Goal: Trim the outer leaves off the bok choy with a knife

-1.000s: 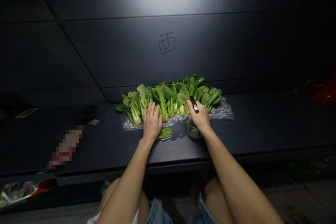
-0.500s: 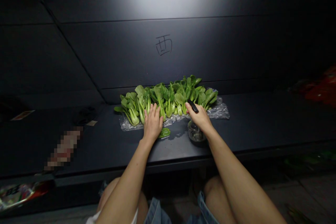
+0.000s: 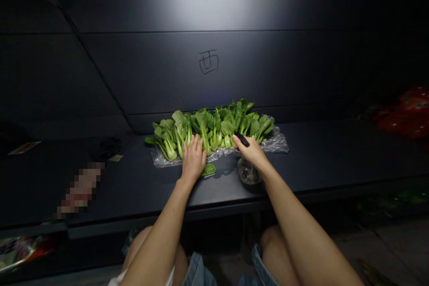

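Observation:
A row of green bok choy [image 3: 214, 132] stands side by side on a crumpled clear plastic bag [image 3: 279, 140], leaning toward the dark wall. My left hand [image 3: 193, 156] lies with its fingers stretched out against the lower stalks at the left of the row. Beside that wrist is a loose wet leaf [image 3: 209, 169] on the dark shelf. In my right hand [image 3: 253, 151] is a clear spray bottle [image 3: 248, 172] with a black nozzle [image 3: 241, 139] that points toward the greens. My fingers wrap its neck, and the trigger is hidden behind them.
The dark shelf [image 3: 134, 187] has a front edge close to my knees. Behind it rises a dark panel wall [image 3: 161, 67] with a handwritten character. Red packaging [image 3: 409, 111] lies far right, and a small pale card [image 3: 116, 158] to the left. Shiny packets [image 3: 23, 250] sit below left.
The view has shifted slightly. My right hand still grips the spray bottle, and its nozzle and base look a little changed in tilt. My left hand stays on the bok choy.

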